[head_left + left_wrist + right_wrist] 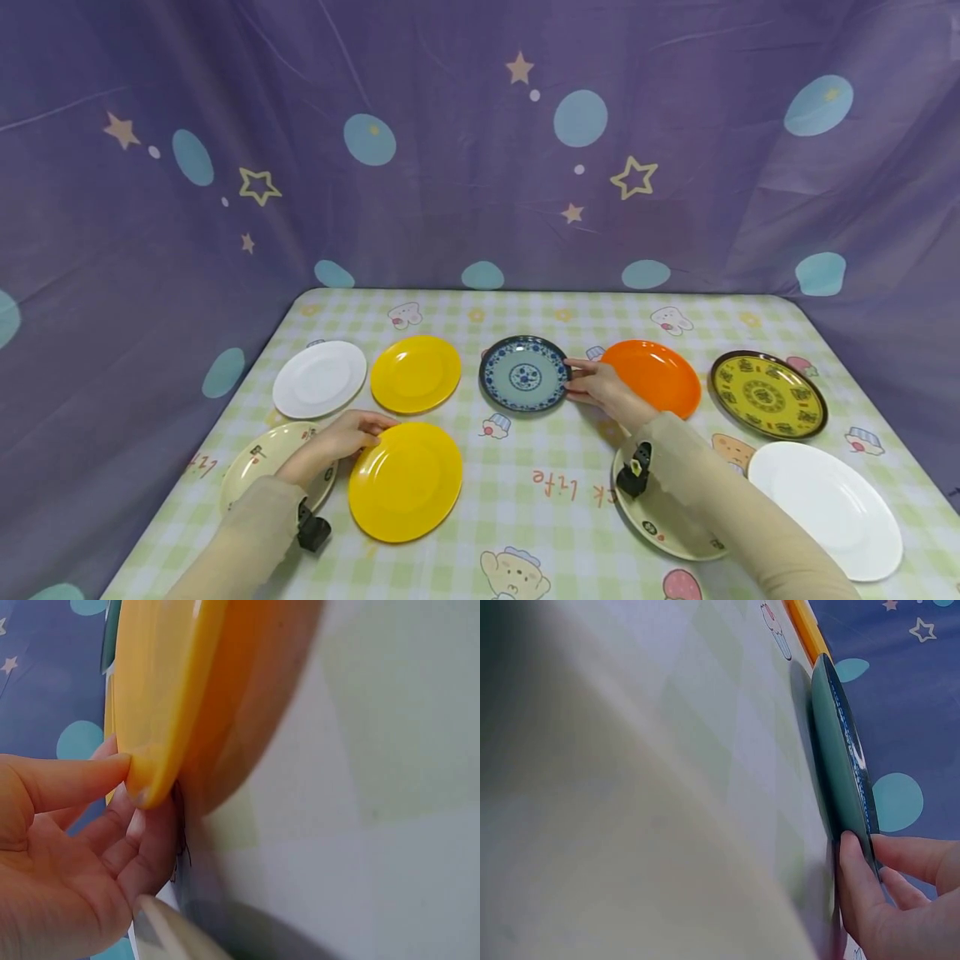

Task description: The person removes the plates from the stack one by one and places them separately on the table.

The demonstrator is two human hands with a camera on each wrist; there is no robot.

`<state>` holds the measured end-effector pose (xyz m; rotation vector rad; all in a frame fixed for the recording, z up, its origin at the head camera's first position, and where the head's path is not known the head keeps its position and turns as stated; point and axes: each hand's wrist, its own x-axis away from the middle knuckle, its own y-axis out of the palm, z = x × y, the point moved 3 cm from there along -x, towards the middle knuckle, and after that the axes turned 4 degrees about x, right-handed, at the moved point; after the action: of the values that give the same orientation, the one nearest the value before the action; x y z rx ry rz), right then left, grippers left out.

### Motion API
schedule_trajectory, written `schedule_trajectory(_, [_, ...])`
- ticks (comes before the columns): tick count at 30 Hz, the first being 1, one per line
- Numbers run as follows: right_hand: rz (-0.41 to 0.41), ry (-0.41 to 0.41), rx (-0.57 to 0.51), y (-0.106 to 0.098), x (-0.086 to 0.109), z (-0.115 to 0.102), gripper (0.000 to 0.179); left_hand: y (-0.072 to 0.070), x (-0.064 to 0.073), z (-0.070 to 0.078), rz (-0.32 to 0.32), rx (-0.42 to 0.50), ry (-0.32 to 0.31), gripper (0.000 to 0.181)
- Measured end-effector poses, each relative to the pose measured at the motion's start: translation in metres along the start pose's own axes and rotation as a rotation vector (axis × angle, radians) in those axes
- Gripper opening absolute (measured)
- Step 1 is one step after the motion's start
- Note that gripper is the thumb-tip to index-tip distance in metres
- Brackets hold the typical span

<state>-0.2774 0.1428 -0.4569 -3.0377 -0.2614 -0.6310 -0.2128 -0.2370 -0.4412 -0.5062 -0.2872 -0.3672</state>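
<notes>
My left hand point(351, 435) pinches the upper left rim of the nearer yellow plate point(406, 482). In the left wrist view the thumb lies on the face of that plate point(154, 697) and the other fingers come under its edge. My right hand point(600, 387) holds the right rim of a blue-patterned plate point(525, 375) with a dark edge. The right wrist view shows this plate point(838, 750) side-on, its rim between thumb and fingers, above its shadow on the cloth. A second yellow plate point(416, 375) lies behind the first.
A white plate point(320, 379) and a cream plate point(258, 462) lie at left, the cream one partly under my left arm. At right are an orange plate point(656, 375), a patterned yellow plate point(768, 393), a white oval plate point(825, 508) and another cream plate point(660, 529).
</notes>
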Motion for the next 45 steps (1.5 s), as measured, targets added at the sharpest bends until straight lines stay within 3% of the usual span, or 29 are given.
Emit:
schedule_trajectory(9, [0.045,0.018,-0.002,-0.001,-0.003,0.001,0.053,0.002,-0.001,0.001,-0.008,0.009,0.014,0.036])
schedule_trajectory(24, [0.012,-0.005,0.018,-0.007,0.003,0.002,0.053,0.001,-0.003,0.001,-0.018,0.000,0.022,0.035])
schedule_trajectory(35, [0.077,0.017,0.060,-0.008,0.006,0.002,0.053,0.002,-0.003,0.003,-0.020,-0.002,0.010,0.035])
schedule_trajectory(45, [0.072,0.013,0.076,-0.010,0.010,0.001,0.052,0.002,-0.003,0.003,-0.026,-0.009,0.040,0.034])
